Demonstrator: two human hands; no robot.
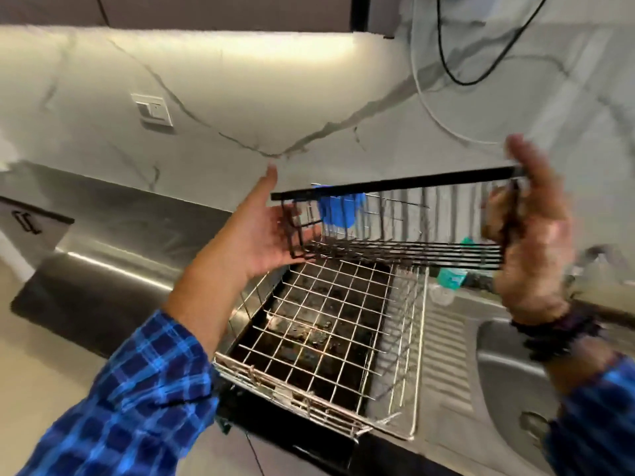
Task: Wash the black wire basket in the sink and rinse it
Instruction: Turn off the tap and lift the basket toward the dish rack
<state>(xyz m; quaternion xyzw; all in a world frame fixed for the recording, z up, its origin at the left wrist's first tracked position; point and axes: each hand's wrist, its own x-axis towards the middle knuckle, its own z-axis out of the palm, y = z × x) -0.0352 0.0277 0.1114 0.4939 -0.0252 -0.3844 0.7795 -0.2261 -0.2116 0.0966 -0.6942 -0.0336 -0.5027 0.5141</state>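
The black wire basket (398, 249) hangs in the air in front of me, above the counter, its flat black top bar level with my fingers. My left hand (271, 231) presses palm-in against its left end, fingers spread. My right hand (529, 235) grips its right end, blurred by motion. The steel sink (508, 365) lies at the lower right, below my right wrist, only partly in view.
A silver wire dish rack (323, 338) sits on a dark tray directly under the basket, with a ribbed drainboard (443, 345) beside it. A blue item (338, 209) hangs on the rack's far side. A teal object (453, 276) lies behind. The marble wall carries a switch (153, 109) and dangling cables (446, 63).
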